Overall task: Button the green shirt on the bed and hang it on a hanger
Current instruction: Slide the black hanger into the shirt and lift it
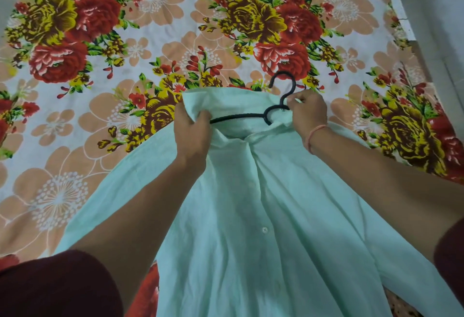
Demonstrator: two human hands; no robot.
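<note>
1. Head view: the shirt (251, 216), pale green, is held up over the bed (75, 121), its collar end away from the person and its body hanging back toward them.
2. The shirt's front faces up; a white button (264, 229) shows on the placket, which looks closed along the visible run.
3. The hanger (266, 113), black, sits at the shirt's collar opening. Its hook rises past the collar over the bed, and one arm runs across the opening into the shirt's left shoulder.
4. The left hand (192, 133) grips that shoulder, fingers curled tight with bunched cloth pinched between thumb and fingers; the hanger arm's end disappears under this hand.
5. The right hand (307, 112) is at the hanger's neck just below the hook, thumb and fingertips pressed together on it, touching the collar edge.
6. A band (315, 136) circles the right wrist.
7. Dark red sleeves (62, 286) show nearest the person, beside the shirt's lower part.
</note>
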